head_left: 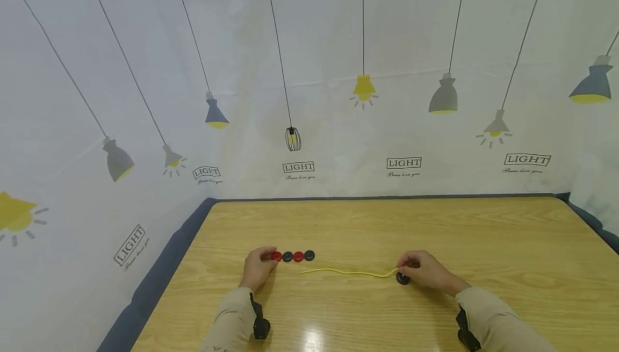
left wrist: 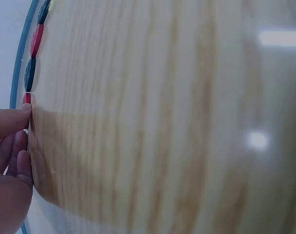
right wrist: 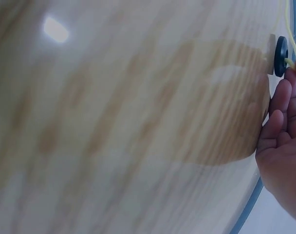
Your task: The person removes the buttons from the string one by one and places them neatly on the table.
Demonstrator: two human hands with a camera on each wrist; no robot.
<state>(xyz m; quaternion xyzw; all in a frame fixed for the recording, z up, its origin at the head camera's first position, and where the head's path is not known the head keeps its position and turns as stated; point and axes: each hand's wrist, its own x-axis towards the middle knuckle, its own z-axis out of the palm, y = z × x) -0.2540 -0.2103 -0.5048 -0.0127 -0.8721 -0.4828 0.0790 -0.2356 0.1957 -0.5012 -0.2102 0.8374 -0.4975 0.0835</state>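
A row of round buttons lies on the table, red and dark by turns. My left hand (head_left: 258, 267) is at the row's left end, its fingertips pinching the outermost red button (head_left: 276, 256). Beside that lie a dark button (head_left: 287, 257), another red button (head_left: 298, 256) and a dark button (head_left: 309, 255). My right hand (head_left: 425, 271) pinches a yellow string (head_left: 349, 272) near its right end; the rest trails left along the table. Just under those fingertips is a dark button (right wrist: 281, 56), with the string coming out at its middle in the right wrist view.
The wooden table (head_left: 338, 234) ends at a back wall (head_left: 333, 180) printed with hanging lamps. Dark blue edging (head_left: 159, 266) runs along its left side. Dark wrist mounts (head_left: 261, 322) sit by the beige sleeves (head_left: 232, 314).
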